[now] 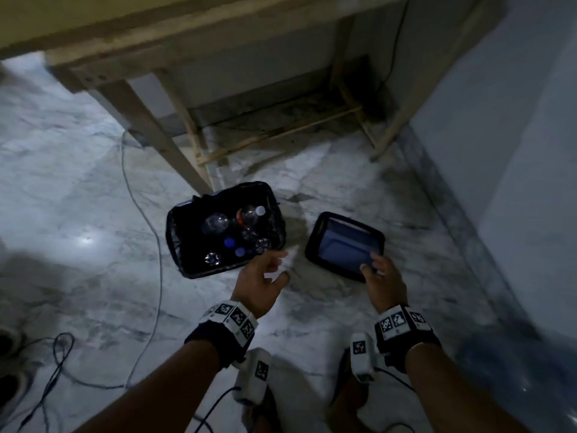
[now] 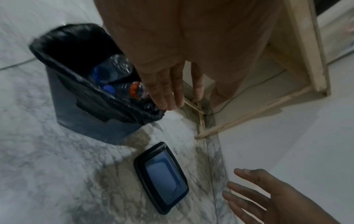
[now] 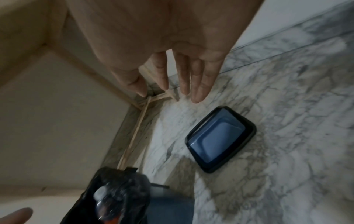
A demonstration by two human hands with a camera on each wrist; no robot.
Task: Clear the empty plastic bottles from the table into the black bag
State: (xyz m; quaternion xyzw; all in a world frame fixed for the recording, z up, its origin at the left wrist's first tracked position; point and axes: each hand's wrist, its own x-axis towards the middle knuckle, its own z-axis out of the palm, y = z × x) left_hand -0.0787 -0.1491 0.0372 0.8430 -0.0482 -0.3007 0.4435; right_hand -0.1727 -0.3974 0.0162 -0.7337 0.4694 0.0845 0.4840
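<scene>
A grey bin lined with the black bag [image 1: 179, 239] [image 2: 63, 45] [image 3: 114, 181] stands on the marble floor. Several clear empty plastic bottles [image 1: 218, 223] [image 2: 113, 68] lie inside it, some with blue caps, one with an orange label [image 2: 135, 89]. My left hand [image 1: 265, 276] [image 2: 168, 84] hovers by the bin's near right corner, fingers straight and holding nothing. My right hand [image 1: 377, 273] [image 3: 184, 78] hangs open above the near edge of the bin lid [image 1: 345, 245] [image 2: 162, 175] [image 3: 220, 139], a black-rimmed blue lid lying flat on the floor right of the bin.
A wooden table [image 1: 162, 35] stands behind the bin, one leg [image 1: 162, 135] coming down just behind it. A pale wall [image 1: 515, 120] runs along the right. Cables [image 1: 150, 232] trail over the floor at left. My feet are below the hands.
</scene>
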